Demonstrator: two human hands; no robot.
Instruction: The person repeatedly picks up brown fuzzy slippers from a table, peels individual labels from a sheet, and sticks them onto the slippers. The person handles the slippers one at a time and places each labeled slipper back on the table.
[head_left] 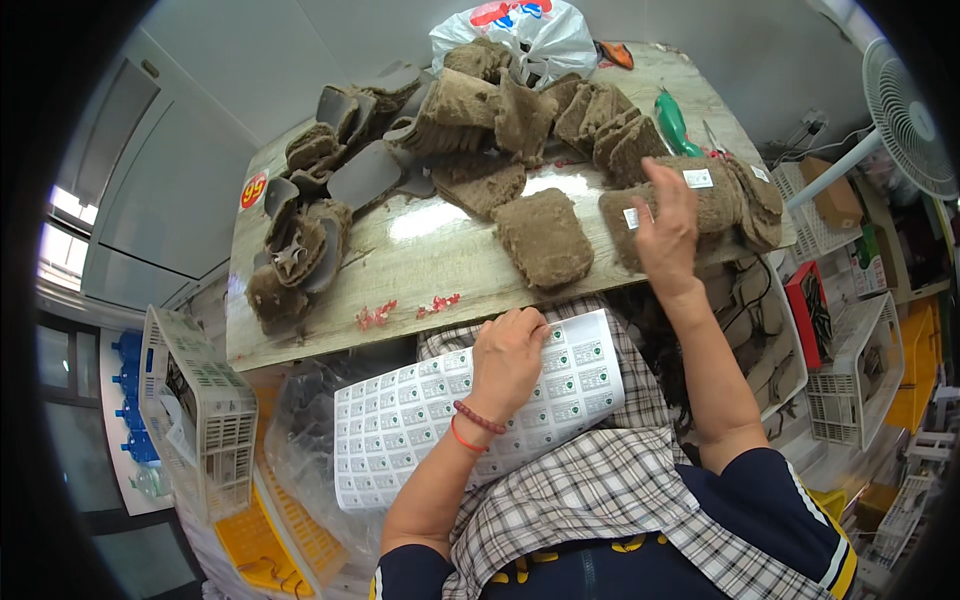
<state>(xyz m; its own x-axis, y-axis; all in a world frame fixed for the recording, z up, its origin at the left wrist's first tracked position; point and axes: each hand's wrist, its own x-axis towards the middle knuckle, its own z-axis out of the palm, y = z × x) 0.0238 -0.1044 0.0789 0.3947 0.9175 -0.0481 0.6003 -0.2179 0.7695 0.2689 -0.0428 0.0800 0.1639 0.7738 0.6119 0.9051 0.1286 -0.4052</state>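
A white sheet of printed labels (440, 420) lies across my lap, tilted, in rows of small stickers with green marks. My left hand (508, 355) is closed on its upper edge, fingers curled. To the right, my right hand (668, 225) reaches over the table with fingers apart, at a brown fuzzy pad (620, 215) that bears a small white label (631, 218). Whether the fingertips touch the pad cannot be told. Just beyond, another fuzzy pad (715, 195) carries a white label (698, 178). A single unlabelled pad (543, 238) lies left of my right hand.
Brown pads with grey backs (370, 175) are heaped along the table (400, 290). Behind them sit a white plastic bag (550, 40) and a green-handled tool (675, 120). Plastic crates (200, 420) stand at the left, a white bin (795, 345) and a fan (905, 120) at the right.
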